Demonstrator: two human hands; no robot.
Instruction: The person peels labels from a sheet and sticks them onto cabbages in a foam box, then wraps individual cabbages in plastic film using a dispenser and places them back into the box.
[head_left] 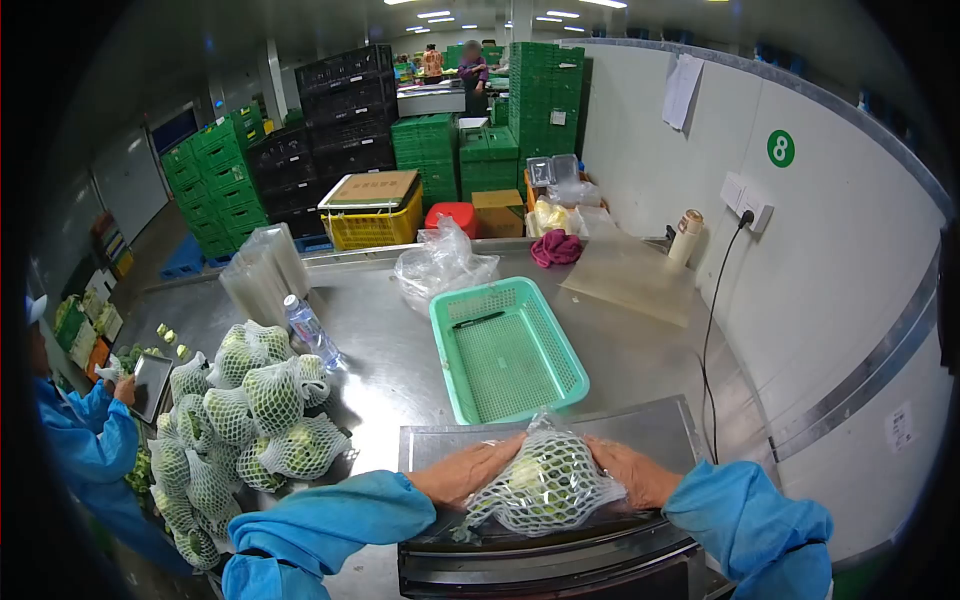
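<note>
Between both hands (470,470) (630,472), netted vegetable (545,482); underside hidden

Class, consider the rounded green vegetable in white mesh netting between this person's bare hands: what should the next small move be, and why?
Probably smooth down the loose, clear plastic peaking above the vegetable: the left hand and right hand already flank it, within easy reach of that peak, and the flat, dark plate beneath may steady it.
</note>
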